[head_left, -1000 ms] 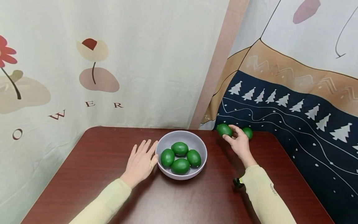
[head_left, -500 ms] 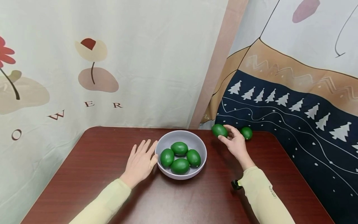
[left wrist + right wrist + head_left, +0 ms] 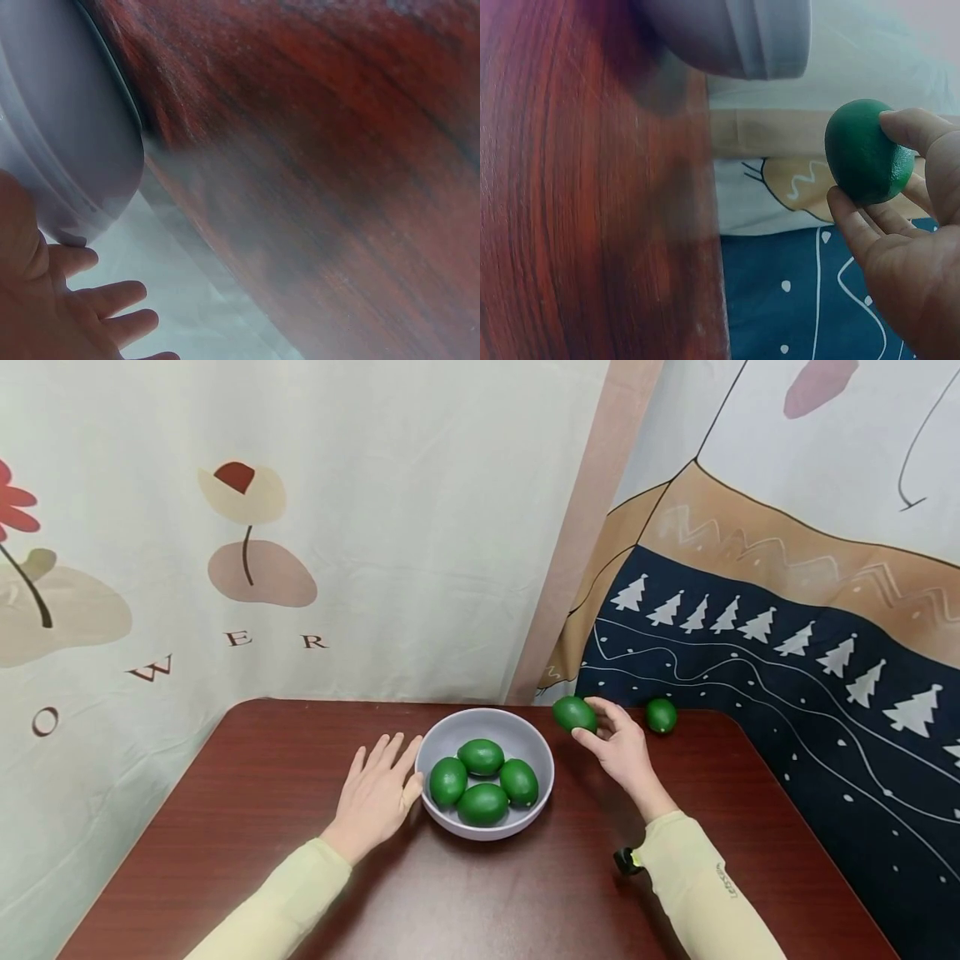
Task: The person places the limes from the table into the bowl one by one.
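Observation:
My right hand [image 3: 624, 747] pinches a green lime [image 3: 574, 714] between thumb and fingertips, just right of a pale purple bowl [image 3: 486, 835]. In the right wrist view the held lime [image 3: 864, 154] is raised off the table, with the bowl's wall [image 3: 735, 37] beyond it. Several more limes [image 3: 482, 805] lie inside the bowl. My left hand [image 3: 377, 797] has its fingers spread and straight, thumb and fingertips at the bowl's left rim. The left wrist view shows those fingers [image 3: 112, 298] by the outer side of the bowl [image 3: 71, 112].
One more lime [image 3: 661, 716] rests near the back right corner of the dark red wooden table [image 3: 262, 777]. Behind the table's back edge hang a pale curtain [image 3: 420, 527] and a dark blue cloth with white trees [image 3: 750, 693].
My right hand has carried its lime leftward toward the bowl, away from the lime at the back right, which now shows whole. My left hand and the bowl have stayed put.

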The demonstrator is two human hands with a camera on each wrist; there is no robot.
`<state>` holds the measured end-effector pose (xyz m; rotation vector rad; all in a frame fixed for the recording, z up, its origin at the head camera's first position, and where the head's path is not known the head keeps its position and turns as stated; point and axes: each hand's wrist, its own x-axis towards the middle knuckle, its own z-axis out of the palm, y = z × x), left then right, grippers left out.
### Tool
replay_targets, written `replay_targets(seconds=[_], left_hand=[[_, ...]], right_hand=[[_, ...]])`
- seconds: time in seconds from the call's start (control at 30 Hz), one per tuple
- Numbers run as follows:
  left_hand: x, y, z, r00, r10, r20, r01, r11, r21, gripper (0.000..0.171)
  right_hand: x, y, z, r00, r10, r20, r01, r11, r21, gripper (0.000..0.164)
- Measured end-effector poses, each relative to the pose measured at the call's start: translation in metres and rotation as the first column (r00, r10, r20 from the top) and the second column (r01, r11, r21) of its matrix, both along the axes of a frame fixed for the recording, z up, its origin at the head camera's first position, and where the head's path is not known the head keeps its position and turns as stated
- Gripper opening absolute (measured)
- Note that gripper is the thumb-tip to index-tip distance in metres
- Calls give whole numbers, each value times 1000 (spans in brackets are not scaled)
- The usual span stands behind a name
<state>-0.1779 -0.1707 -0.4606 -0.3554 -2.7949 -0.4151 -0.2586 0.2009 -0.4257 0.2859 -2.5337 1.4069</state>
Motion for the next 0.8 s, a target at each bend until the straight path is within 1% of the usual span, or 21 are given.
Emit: replay_targets(seconds=[0.17, 0.37, 0.53, 0.8], left_hand=[[-1, 0, -1, 1000, 5, 20, -5, 1000, -2, 56], [-2, 0, -3, 1000, 6, 17, -6, 1000, -14, 58], [-3, 0, -2, 1000, 1, 9, -1, 1000, -19, 58], [-3, 1, -1, 1000, -8, -9, 8, 999, -46, 57]], right_hand=[[4, -6, 0, 1000, 26, -14, -27, 999, -18, 52], [8, -9, 1, 999, 45, -5, -45, 999, -24, 53], [9, -12, 2, 998, 60, -10, -60, 998, -20, 53], [12, -18, 3, 995, 98, -18, -99, 994, -49, 54]])
